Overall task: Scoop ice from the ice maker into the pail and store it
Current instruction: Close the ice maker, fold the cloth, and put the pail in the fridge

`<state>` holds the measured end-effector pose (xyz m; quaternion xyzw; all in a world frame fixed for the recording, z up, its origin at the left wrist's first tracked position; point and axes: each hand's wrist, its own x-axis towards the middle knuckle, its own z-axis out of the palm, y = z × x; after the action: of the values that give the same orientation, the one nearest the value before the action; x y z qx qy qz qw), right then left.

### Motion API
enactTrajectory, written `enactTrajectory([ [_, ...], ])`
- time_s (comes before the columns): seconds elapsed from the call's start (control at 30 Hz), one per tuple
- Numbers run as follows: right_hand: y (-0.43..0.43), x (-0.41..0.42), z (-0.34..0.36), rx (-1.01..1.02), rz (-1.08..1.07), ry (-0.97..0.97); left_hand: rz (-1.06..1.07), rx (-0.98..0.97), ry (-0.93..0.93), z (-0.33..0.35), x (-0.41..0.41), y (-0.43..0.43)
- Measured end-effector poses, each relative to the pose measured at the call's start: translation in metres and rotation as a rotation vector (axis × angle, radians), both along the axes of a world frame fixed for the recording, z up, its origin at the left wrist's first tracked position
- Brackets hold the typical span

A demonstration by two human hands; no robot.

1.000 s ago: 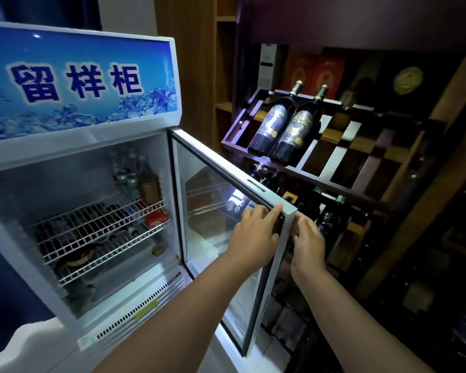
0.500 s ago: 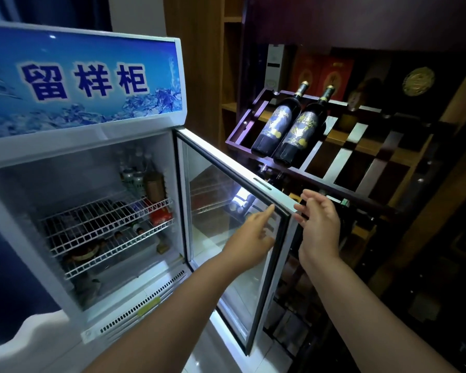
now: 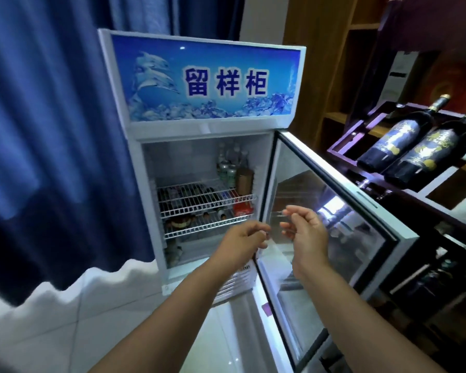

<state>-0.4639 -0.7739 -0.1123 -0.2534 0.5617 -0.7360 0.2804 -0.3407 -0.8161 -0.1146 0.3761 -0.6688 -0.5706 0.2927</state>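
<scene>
A small white display fridge (image 3: 145,168) with a blue sign on top stands in front of me. Its glass door (image 3: 342,211) is swung wide open to the right. Wire shelves (image 3: 205,200) inside hold bottles and cans. My left hand (image 3: 242,243) hovers in front of the lower shelf with its fingers loosely curled, holding nothing. My right hand (image 3: 304,232) hangs beside it, just before the door's hinge side, fingers relaxed and empty. No pail, scoop or ice shows in this view.
A blue curtain (image 3: 51,130) hangs at the left down to the white tiled floor (image 3: 92,319). A dark wooden wine rack (image 3: 428,184) with two bottles (image 3: 404,146) stands right behind the open door.
Both hands have let go of the door's outer edge and moved left toward the fridge opening. The view has turned left, showing the whole fridge and the curtain.
</scene>
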Motion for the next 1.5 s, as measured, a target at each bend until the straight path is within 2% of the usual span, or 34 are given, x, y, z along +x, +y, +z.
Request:
enactTrajectory([
  [0.3, -0.050, 0.132, -0.012, 0.106, 0.278, 0.025, 0.321, 0.013, 0.022, 0.008, 0.150, -0.010],
  [0.67, -0.088, 0.354, 0.008, 0.106, 0.606, 0.059, 0.665, -0.080, 0.101, 0.037, 0.372, -0.006],
  [0.9, -0.090, 0.505, 0.009, 0.113, 0.831, 0.102, 1.014, -0.255, 0.055, 0.055, 0.532, 0.009],
  [1.07, -0.086, 0.585, 0.004, 0.181, 0.972, 0.086, 1.216, -0.315, -0.094, 0.050, 0.632, 0.017],
  [1.23, -0.092, 0.641, -0.009, 0.262, 1.068, 0.142, 1.472, -0.165, -0.424, 0.019, 0.725, 0.017],
  [1.33, -0.105, 0.663, -0.020, 0.337, 1.085, 0.191, 1.521, -0.051, -0.507, -0.002, 0.759, 0.016],
  [1.4, -0.114, 0.676, -0.027, 0.407, 1.079, 0.224, 1.515, 0.037, -0.472, -0.013, 0.772, 0.013],
  [1.5, -0.123, 0.693, -0.034, 0.497, 1.121, 0.260, 1.461, 0.134, -0.265, -0.019, 0.780, 0.007],
])
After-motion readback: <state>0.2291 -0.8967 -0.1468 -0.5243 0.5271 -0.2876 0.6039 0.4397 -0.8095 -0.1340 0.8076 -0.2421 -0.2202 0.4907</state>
